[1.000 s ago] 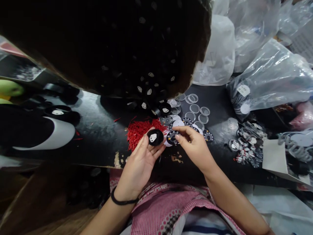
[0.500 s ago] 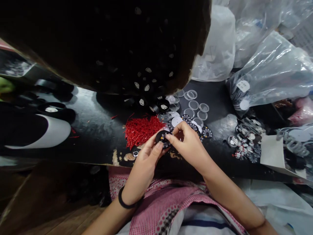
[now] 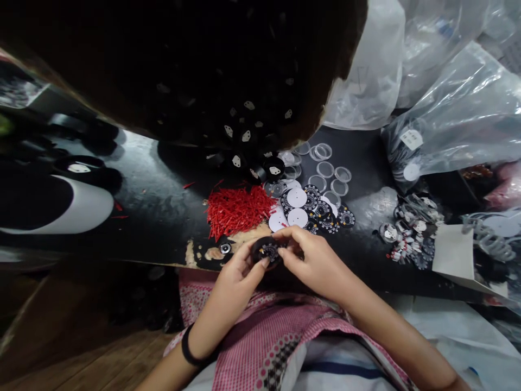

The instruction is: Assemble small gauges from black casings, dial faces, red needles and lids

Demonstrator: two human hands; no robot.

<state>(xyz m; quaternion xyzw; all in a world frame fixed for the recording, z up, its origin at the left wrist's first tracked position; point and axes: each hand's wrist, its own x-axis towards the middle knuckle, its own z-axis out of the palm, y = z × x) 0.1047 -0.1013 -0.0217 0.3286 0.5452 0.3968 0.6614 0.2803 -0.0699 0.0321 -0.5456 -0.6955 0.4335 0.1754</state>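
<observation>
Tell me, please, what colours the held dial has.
Black dial with pale markings and a small orange spot; the head view shows it.

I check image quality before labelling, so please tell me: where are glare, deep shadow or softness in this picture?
Head view: glare on the black tabletop at left and the clear plastic bag; head view: deep shadow inside the large container; head view: held dial soft, markings unreadable.

Dim, uneven light leaves the large container (image 3: 183, 65) at the far side nearly black inside, while glare whitens the surface (image 3: 137, 155) at left, highlights streak the clear plastic bag (image 3: 459, 117) at far right, and the view's edges look blurred and stretched.
</observation>
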